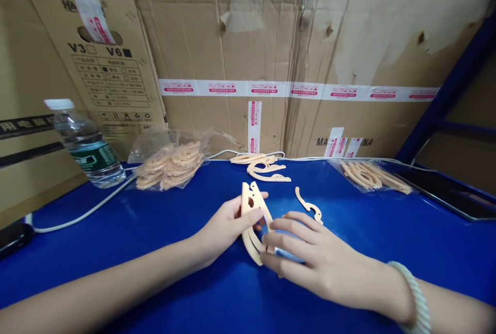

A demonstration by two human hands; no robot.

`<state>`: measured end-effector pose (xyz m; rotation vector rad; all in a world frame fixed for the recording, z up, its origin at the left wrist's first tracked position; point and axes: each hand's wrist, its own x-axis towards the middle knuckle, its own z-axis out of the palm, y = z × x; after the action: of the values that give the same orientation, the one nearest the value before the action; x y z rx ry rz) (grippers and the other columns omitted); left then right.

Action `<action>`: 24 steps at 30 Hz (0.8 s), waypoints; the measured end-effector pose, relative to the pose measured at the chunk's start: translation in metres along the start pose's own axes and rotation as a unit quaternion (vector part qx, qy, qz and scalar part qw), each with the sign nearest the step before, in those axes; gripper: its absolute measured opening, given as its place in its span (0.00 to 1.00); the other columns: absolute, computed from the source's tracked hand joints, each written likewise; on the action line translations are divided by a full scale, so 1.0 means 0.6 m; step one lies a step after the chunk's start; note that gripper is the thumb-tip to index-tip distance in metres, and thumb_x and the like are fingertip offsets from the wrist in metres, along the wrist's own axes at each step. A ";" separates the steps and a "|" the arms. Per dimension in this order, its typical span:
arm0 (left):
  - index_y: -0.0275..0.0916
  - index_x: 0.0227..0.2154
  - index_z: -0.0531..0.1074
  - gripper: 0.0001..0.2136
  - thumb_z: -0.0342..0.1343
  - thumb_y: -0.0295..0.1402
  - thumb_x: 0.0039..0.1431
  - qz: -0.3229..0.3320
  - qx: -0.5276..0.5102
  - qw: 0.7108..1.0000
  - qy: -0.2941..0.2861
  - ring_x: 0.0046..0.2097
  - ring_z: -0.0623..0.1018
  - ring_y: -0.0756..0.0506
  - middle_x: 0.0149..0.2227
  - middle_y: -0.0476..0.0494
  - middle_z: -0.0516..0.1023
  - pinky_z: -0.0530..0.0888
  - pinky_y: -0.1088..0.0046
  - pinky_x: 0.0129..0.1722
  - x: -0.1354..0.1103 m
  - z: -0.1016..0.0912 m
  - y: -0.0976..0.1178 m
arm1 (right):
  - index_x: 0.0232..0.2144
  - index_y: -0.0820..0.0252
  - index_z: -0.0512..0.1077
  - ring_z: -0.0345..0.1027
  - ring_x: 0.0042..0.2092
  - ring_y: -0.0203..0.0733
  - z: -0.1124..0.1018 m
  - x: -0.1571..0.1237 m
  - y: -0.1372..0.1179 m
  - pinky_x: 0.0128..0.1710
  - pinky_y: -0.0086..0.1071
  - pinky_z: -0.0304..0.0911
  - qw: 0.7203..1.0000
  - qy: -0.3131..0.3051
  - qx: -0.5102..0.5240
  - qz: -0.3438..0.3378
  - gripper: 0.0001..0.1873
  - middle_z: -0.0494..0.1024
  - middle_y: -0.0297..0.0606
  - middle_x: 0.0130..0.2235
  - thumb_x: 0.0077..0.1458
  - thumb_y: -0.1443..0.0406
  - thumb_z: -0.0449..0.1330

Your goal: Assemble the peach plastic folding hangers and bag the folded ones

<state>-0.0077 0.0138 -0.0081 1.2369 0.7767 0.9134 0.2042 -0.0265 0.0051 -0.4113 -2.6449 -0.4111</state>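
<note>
Over the blue table (155, 231), my left hand (220, 228) grips a small stack of flat, curved beige wooden pieces (251, 207) held on edge, thumb across the front. My right hand (310, 256) meets the stack from the right, its fingertips closed on the lower end of the pieces. A single curved piece (308, 205) lies on the table just beyond my right hand. More loose curved pieces (265, 168) lie farther back near the cardboard wall.
A clear bag of round beige pieces (170, 161) sits at back left, beside a water bottle (87, 145). Another bag of curved pieces (372, 175) lies at back right. A white cable (85, 212) runs along the left. Cardboard boxes (248, 50) wall the back; a dark tray (449, 192) is at right.
</note>
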 end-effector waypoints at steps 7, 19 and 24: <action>0.35 0.35 0.74 0.12 0.59 0.41 0.58 0.051 0.115 0.992 -0.019 0.33 0.75 0.46 0.30 0.47 0.76 0.72 0.73 0.34 -0.009 0.012 -0.004 | 0.36 0.64 0.73 0.66 0.49 0.46 0.019 -0.003 -0.001 0.54 0.43 0.57 0.998 0.045 -0.025 0.030 0.14 0.77 0.41 0.43 0.67 0.73 0.48; 0.34 0.26 0.75 0.20 0.56 0.48 0.60 0.042 0.115 0.992 0.037 0.34 0.78 0.43 0.29 0.42 0.78 0.74 0.68 0.41 -0.014 0.014 -0.005 | 0.28 0.60 0.66 0.62 0.31 0.43 0.032 -0.006 0.008 0.52 0.48 0.49 0.977 -0.032 -0.121 0.171 0.15 0.70 0.34 0.27 0.65 0.74 0.46; 0.35 0.23 0.71 0.21 0.62 0.51 0.52 0.008 0.024 0.998 0.049 0.29 0.79 0.44 0.24 0.43 0.78 0.78 0.67 0.35 -0.010 0.014 -0.007 | 0.28 0.59 0.64 0.59 0.29 0.41 0.028 -0.007 0.005 0.46 0.42 0.49 0.984 -0.025 -0.076 0.158 0.17 0.69 0.32 0.25 0.67 0.73 0.42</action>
<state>-0.0020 0.0046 -0.0107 1.2500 0.8719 0.9784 0.2027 -0.0186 -0.0104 -0.8855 -2.5420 -0.5061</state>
